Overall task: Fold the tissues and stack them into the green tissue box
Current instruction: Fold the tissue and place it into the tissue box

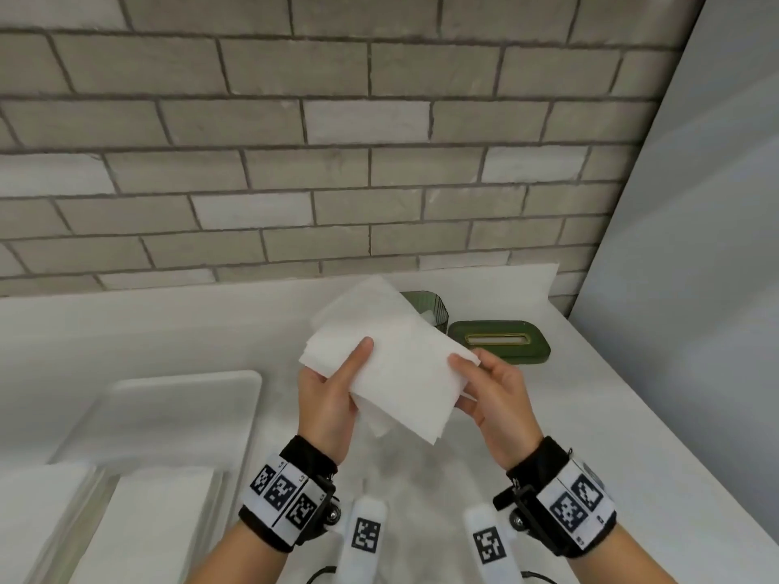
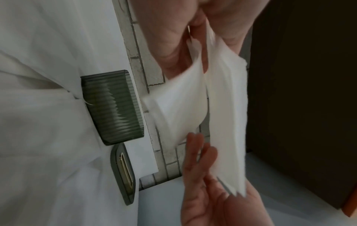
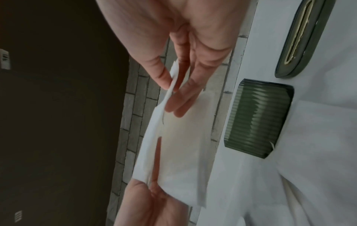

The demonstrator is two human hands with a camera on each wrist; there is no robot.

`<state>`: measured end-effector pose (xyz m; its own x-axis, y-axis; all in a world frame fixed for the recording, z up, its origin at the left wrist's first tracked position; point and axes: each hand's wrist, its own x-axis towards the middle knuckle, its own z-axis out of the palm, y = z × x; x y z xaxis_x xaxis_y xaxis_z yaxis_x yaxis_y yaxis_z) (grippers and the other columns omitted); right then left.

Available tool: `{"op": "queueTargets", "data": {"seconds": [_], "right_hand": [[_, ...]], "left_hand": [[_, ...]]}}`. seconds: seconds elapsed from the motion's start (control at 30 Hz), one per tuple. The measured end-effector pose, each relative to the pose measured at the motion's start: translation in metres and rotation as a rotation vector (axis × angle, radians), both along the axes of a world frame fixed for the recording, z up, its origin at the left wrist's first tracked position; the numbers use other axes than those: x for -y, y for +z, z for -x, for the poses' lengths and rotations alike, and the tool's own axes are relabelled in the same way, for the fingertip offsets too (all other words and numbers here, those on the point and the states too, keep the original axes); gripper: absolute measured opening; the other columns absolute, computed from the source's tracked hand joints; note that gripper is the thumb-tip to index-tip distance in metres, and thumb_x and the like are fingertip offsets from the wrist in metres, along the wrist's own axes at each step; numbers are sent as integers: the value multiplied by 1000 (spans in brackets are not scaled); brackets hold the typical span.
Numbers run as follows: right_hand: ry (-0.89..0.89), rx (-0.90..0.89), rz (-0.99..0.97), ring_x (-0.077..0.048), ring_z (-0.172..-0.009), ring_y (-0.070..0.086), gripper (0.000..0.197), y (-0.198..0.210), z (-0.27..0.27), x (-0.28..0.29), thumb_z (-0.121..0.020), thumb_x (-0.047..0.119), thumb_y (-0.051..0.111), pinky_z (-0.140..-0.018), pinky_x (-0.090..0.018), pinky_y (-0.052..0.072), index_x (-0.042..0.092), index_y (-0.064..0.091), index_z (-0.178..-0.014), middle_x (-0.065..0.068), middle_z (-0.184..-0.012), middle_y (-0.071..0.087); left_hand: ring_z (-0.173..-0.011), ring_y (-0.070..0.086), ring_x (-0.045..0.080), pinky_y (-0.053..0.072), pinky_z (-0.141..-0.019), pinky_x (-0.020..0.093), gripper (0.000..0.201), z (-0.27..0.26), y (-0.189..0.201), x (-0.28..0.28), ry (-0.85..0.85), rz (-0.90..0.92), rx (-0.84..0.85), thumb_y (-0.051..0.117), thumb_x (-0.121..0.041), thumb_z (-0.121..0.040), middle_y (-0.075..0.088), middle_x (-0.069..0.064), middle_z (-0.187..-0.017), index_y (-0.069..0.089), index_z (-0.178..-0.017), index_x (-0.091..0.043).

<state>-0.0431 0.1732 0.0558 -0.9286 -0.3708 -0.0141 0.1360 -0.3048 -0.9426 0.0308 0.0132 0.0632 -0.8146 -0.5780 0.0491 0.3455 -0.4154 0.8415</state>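
White tissue is up in the air between both hands, folded over into a few layers. Left hand grips its 9 o'clock edge, thumb lying flat across the top and fingers curled underneath. Right hand pinches the 3 o'clock corner between thumb and fingertips; the right wrist view shows that pinch pretty clearly, with the sheet edge squeezed at the thumb tip.

Going outward, the green box sits on the counter at about 12 o'clock from the hands, partly hidden behind the tissue, with something white showing inside it. Its lid, green with a gold-rimmed slot, lies flat just beside the box, at roughly 2 o'clock from the hands.

Over at 8 o'clock there's a white tray, and nearer still flat stacks of tissues at the bottom left corner. Brick wall runs behind the counter.
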Motion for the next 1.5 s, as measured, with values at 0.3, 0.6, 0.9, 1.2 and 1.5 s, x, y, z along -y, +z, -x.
{"op": "queueTargets", "data": {"seconds": [0.3,0.6,0.9,1.2,1.5], "right_hand": [[147,103,85,-22,-112,64,79,-19,-2,16,-61,5,84,-85,-45,56,24,46,-128,-1,-120,66],[12,-1,-100,-24,-100,70,41,-29,32,-4,-70,-8,75,-84,-37,56,2,66,-109,-11,-108,73],[186,-74,-418,-14,-71,64,44,-74,35,-8,-65,-27,58,-60,-23,51,5,60,-95,-15,-92,74],[164,-39,-521,-29,-91,66,32,-92,48,7,-65,-10,73,-73,-30,52,11,65,-88,-13,-93,70],[132,-45,-431,-19,-71,51,36,-74,50,6,-44,-2,57,-53,-22,41,15,63,-75,-4,-78,54]], "left_hand": [[-105,68,31,56,-86,47,37,10,-2,-9,147,-51,-15,73,1,-77,73,11,-110,66,-111,-9],[-82,69,29,60,-74,32,59,1,-30,29,133,206,91,80,9,-64,71,19,-89,58,-115,-13],[-100,69,13,55,-86,22,42,-7,-84,37,-285,563,449,87,2,-63,76,1,-102,75,-101,-12],[-92,72,30,56,-83,43,21,5,-96,29,-135,289,485,80,-2,-73,76,13,-95,75,-94,-3],[-84,70,20,56,-75,29,33,11,-90,31,-150,336,415,70,16,-73,76,6,-92,75,-99,-3]]}}
